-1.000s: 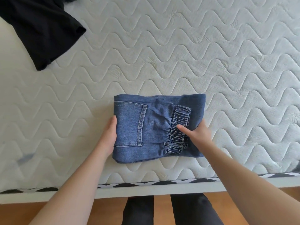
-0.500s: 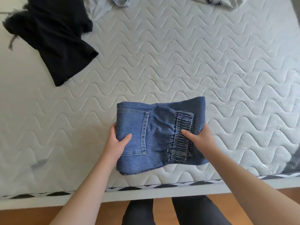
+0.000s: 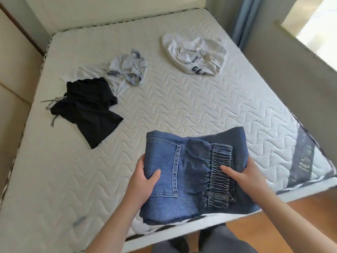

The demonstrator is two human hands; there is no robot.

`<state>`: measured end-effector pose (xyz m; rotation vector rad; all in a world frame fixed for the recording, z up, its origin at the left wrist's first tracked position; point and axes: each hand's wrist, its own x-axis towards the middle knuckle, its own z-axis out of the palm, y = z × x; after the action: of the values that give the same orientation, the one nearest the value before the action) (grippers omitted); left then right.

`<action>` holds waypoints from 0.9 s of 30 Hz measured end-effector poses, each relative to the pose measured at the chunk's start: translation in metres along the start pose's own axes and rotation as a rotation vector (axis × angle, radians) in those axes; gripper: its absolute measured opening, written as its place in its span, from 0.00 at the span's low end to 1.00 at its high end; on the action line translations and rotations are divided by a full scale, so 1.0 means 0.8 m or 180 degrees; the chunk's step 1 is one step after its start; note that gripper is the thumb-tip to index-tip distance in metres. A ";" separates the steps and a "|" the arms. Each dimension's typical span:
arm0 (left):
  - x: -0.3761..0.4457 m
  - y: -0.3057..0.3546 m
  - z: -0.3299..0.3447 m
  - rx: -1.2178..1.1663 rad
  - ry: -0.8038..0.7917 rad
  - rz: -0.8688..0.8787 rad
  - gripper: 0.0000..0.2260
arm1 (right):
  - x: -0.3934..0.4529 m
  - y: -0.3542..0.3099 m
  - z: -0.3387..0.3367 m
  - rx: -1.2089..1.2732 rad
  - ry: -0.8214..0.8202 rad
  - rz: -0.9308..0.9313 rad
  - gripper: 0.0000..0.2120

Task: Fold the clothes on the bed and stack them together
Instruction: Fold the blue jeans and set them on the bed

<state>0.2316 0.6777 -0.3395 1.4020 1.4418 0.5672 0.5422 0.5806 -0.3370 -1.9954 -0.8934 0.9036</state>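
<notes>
The folded blue jeans (image 3: pixel 191 172) are lifted over the near edge of the bed (image 3: pixel 182 110). My left hand (image 3: pixel 144 181) grips their left side, thumb on top by the back pocket. My right hand (image 3: pixel 244 176) grips the right side, thumb on the elastic waistband. Unfolded on the mattress lie a black garment (image 3: pixel 89 108) at the left, a crumpled light-blue garment (image 3: pixel 129 70) behind it, and a white garment with dark lettering (image 3: pixel 195 55) at the far right.
A padded headboard or wall panel (image 3: pixel 12 75) runs along the left. A blue curtain (image 3: pixel 240 19) and a window ledge (image 3: pixel 306 52) stand at the right. Wooden floor (image 3: pixel 291 225) and my dark trouser legs (image 3: pixel 209 241) show below the mattress edge.
Both hands closed on the folded jeans and raised them off the mattress toward me. My view tilted up, bringing the far garments and walls into sight.
</notes>
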 end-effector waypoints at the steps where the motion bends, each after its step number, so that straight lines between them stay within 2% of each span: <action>1: -0.002 0.010 -0.002 0.0010 -0.0075 0.0053 0.26 | -0.014 -0.003 -0.008 0.0047 0.0077 -0.0008 0.23; 8: -0.032 0.101 0.013 0.0158 -0.0766 0.0489 0.25 | -0.124 -0.017 -0.083 0.0381 0.0815 0.0078 0.24; 17: -0.140 0.195 0.120 0.0125 -0.1545 0.1068 0.24 | -0.282 0.013 -0.206 0.0550 0.1807 0.0191 0.25; 24: -0.265 0.232 0.210 -0.0238 -0.2302 0.0824 0.21 | -0.408 0.076 -0.311 0.0725 0.2162 0.0281 0.25; 27: -0.310 0.250 0.249 -0.0288 -0.2422 0.0831 0.20 | -0.461 0.099 -0.350 0.0902 0.2346 0.0300 0.23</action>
<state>0.4527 0.4307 -0.1631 1.5142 0.6261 0.2045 0.6066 0.1474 -0.1675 -1.9060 -0.2398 0.2618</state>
